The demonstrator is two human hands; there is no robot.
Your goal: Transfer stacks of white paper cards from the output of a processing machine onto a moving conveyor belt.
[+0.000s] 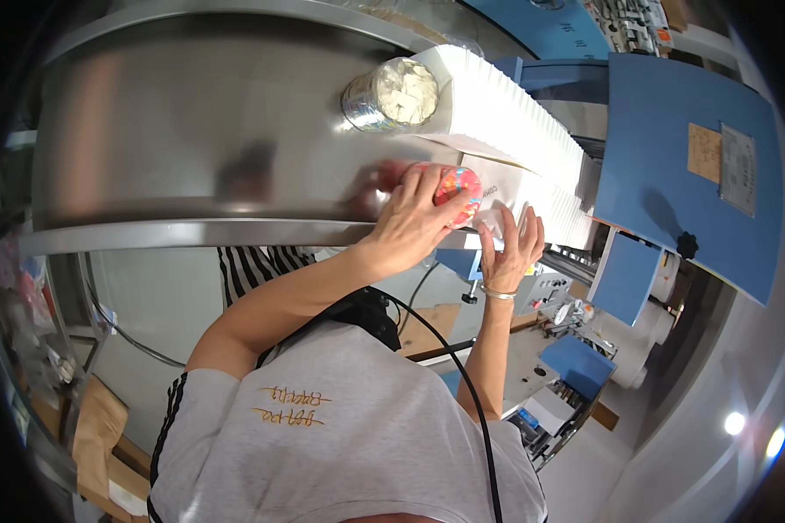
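Note:
My left hand (417, 209) is wrapped over a red, multicoloured patterned cylinder (462, 185) near the table's front edge. Its round end faces right, and my fingers hide much of its side. Just right of it, my right hand (516, 241) has its thumb and fingers apart at the near side of a white piece (497, 179) with small print; whether the fingertips touch it is hard to tell. Behind lies a long row of white nested pieces (506, 100), like stacked paper cups. A shiny clear-sided tub (392, 93) filled with off-white pieces stands at that row's left end.
The steel table (192, 113) stretches left, with a raised rim (192, 234) along its near edge. A blue machine cabinet (672, 131) with a black knob (687, 245) stands at the right. A black cable (467, 375) runs across my front.

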